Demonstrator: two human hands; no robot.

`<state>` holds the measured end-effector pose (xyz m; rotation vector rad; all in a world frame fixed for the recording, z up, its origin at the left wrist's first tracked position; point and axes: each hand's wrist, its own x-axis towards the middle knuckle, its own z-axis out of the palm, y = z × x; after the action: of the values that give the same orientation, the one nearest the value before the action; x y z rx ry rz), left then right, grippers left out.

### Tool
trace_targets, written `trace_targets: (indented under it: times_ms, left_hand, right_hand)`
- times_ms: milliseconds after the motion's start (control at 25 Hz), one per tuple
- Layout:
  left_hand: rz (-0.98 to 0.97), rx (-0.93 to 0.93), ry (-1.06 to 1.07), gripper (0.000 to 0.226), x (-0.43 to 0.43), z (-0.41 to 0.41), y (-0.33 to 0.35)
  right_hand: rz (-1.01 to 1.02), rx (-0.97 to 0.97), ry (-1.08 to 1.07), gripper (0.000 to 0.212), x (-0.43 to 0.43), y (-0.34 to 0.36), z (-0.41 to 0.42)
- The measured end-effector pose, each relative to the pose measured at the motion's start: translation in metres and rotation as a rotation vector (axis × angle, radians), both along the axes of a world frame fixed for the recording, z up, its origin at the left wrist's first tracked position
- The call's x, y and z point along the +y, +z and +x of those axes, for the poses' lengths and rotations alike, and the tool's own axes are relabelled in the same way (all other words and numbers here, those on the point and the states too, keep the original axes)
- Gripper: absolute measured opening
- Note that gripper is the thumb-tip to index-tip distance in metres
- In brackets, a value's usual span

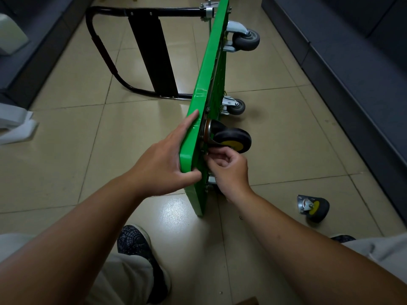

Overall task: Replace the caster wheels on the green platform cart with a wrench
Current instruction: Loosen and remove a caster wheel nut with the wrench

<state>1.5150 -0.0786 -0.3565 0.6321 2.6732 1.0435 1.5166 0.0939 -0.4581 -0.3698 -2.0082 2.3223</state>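
Green plastic platform cart (212, 62) is standing on its long edge on the beige tiled floor (72, 119), underside facing right, black folding tube handle (123, 51) lying out flat to the left.

Left hand (169, 155) is lying flat and open against the deck's top face at the near upper corner, fingers spread, thumb hooking around the near edge.

Right hand (226, 170) is working on the underside at that same near corner, fingers curling and pinching at something small on the mounting plate. Can't make out whether it's a nut or a bolt; no wrench showing in that hand.

Black caster wheel with yellow hub (231, 137) is sitting against the underside just above the right hand's fingers, its black swivel bracket touching the deck.

Two grey rubber casters in silver brackets are hanging on the far end of the underside: one at the top far corner (245, 38), one lower near the floor (235, 106).

Loose black-and-yellow caster with a silver plate (313, 208) is lying on its side on the floor, right of the cart's near end, well apart from it.

Dark patterned shoe (136, 245) and light grey trouser legs are showing at the near edge of the floor.
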Motion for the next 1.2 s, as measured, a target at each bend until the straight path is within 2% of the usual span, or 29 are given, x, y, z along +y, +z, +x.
trace_targets:
  times_ms: [160, 320, 600, 840, 1200]
  left_hand:
    - [0.014, -0.007, -0.001, 0.114, 0.0, 0.001, 0.001]
    - [0.042, -0.031, -0.014, 0.11, -0.002, 0.001, 0.0]
    - [0.019, 0.045, 0.051, 0.094, 0.001, 0.003, -0.005]
    - [0.065, 0.051, 0.08, 0.09, 0.004, 0.003, -0.01]
    - [0.108, 0.05, 0.088, 0.093, 0.006, 0.002, -0.007]
  right_hand:
    - [0.077, 0.002, 0.028, 0.019, 0.005, -0.009, 0.005]
    - [0.135, -0.096, 0.032, 0.019, 0.014, -0.03, 0.013]
    - [0.358, -0.441, -0.015, 0.021, 0.04, -0.126, 0.031]
    - [0.531, -0.668, 0.069, 0.021, 0.076, -0.213, 0.065]
    - [0.448, -0.819, -0.046, 0.028, 0.109, -0.248, 0.077]
